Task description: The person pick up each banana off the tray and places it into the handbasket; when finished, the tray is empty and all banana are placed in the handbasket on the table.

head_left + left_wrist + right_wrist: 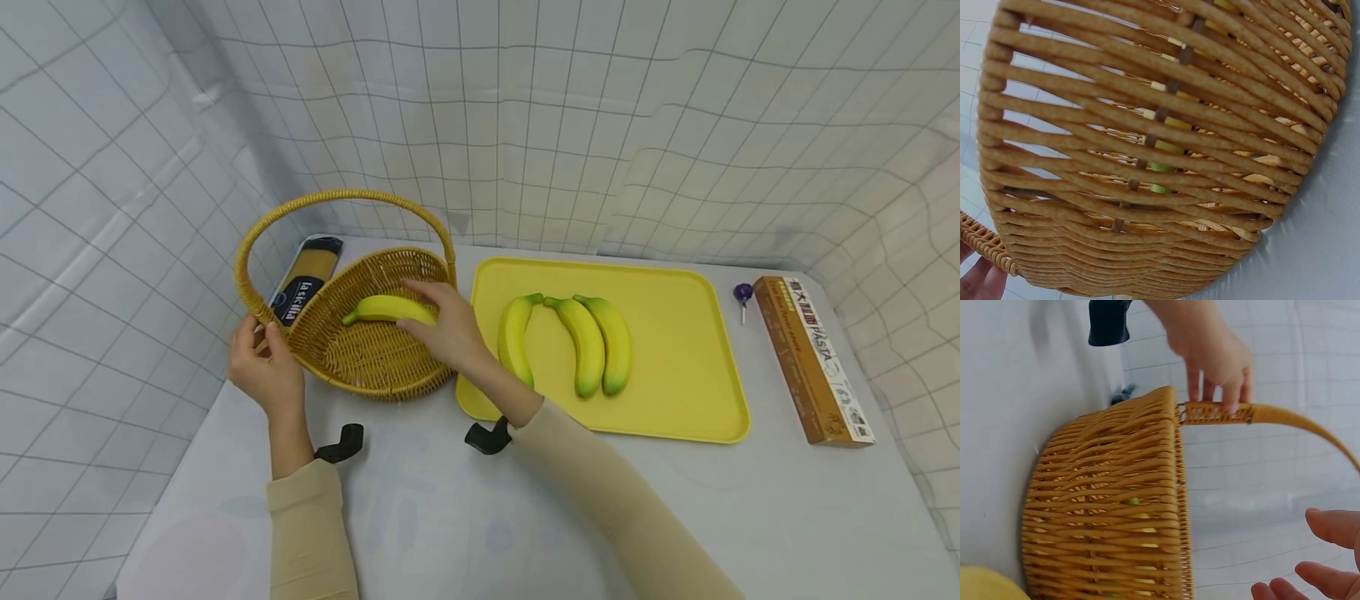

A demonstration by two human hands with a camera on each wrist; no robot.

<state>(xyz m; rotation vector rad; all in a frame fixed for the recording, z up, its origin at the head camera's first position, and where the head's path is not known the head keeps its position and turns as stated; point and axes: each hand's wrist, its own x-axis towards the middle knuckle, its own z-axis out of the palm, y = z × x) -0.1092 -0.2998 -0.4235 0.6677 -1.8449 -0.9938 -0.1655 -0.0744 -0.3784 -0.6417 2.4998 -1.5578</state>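
Note:
A wicker basket (367,358) with a tall arched handle (337,197) stands at the left of the table. One yellow banana (386,308) lies inside it, its green tip to the left. My left hand (266,367) grips the left base of the handle between thumb and fingers, which the right wrist view also shows. Over the basket's right side hovers my right hand (453,329), close to the banana's right end. Its fingers (1329,531) are spread with nothing between them in the right wrist view. Through the basket's weave, bits of the banana show in both wrist views.
Right of the basket lies a yellow tray (675,358) with three bananas (583,346) on it. A purple lollipop (743,293) and a pasta box (817,367) lie farther right. A dark-labelled spaghetti pack (311,271) sits behind the basket's left side. Gridded cloth walls surround the table.

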